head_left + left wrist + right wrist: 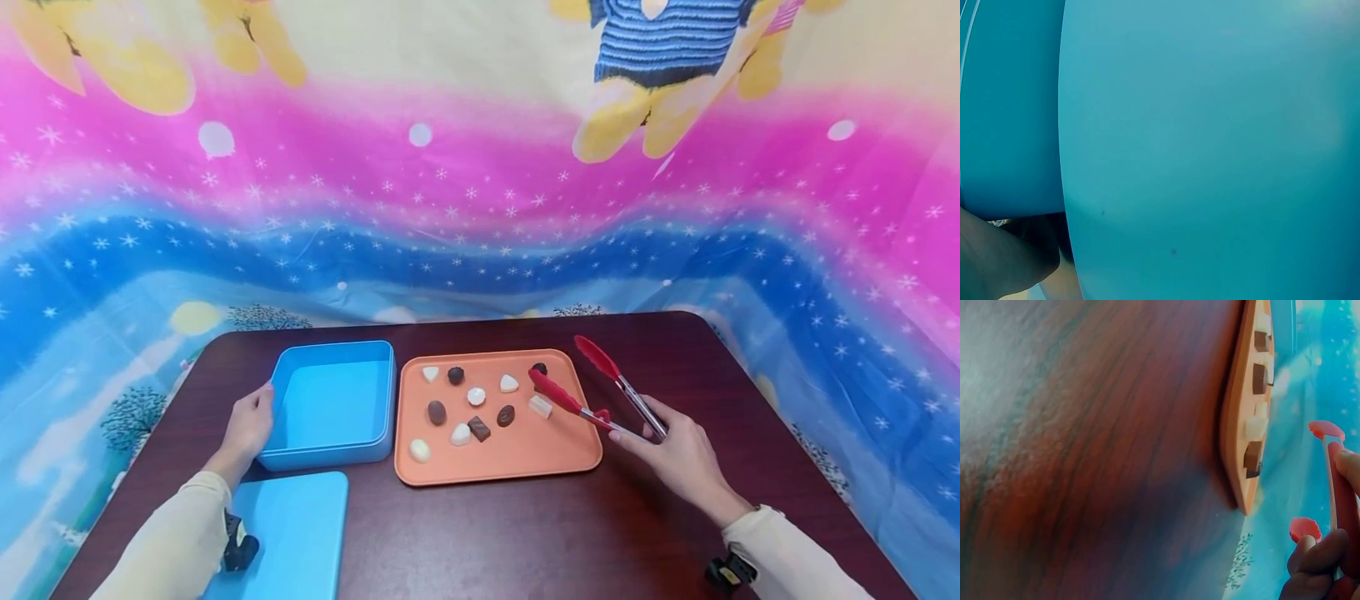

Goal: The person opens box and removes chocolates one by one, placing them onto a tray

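Note:
My right hand (pixel 686 454) holds red-tipped metal tongs (pixel 640 406) at the right of an orange tray (pixel 517 468). The tongs stand spread apart, one red tip over the tray, the other beyond its right edge, with nothing between them. On the tray lie several chocolates, among them a brown egg-shaped one (pixel 437 412), a dark oval one (pixel 506 416), a white oblong one (pixel 540 406) and a brown square one (pixel 479 429). My left hand (pixel 251 422) grips the left wall of an open blue box (pixel 330 457), which has nothing inside.
A flat blue lid (pixel 300 533) lies in front of the box, under my left forearm. All of it stands on a dark reddish-brown table (pixel 465 542). A printed cloth (pixel 480 208) with snowflakes hangs behind the table and round its sides.

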Demonstrator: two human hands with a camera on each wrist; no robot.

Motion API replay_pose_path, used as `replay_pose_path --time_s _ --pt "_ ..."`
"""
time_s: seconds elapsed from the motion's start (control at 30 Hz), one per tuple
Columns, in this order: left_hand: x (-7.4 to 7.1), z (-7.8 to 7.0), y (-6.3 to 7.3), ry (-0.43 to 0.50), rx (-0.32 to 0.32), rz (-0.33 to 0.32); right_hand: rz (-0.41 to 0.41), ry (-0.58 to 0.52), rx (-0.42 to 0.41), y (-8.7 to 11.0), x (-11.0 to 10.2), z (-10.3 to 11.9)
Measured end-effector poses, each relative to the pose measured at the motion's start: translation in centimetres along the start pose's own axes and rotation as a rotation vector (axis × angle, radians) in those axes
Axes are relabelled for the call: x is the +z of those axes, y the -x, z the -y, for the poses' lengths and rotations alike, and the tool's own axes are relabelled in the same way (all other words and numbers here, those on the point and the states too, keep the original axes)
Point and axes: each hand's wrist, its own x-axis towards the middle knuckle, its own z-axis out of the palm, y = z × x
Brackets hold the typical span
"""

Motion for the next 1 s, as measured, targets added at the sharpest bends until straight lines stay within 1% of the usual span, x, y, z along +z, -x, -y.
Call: replay_pose_path --time_s 0.23,0.47,0.7,0.87,1.0 --pt "0.0 0.0 0.0 -0.002 -0.003 0.0 -0.025 0.013 0.021 -0.2 0.2 -0.9" --pt "-0.1 -0.1 -0.1 -0.006 -0.003 -0.009 0.0 -0.003 0.073 -0.9 0.0 -1.6" --pt "0.0 0.0 -0.1 -0.009 -0.001 -0.008 -0.004 -0.011 0.109 -1.6 0.0 -2.6" --pt "0.0 -0.1 0.0 -0.003 0.012 -0.015 0.008 -0.027 0.145 -2.2 0.0 -3.3" --pt "0.1 0.0 0.1 0.008 0.01 -0.013 0.012 -0.02 0.163 -2.5 0.1 -3.8"
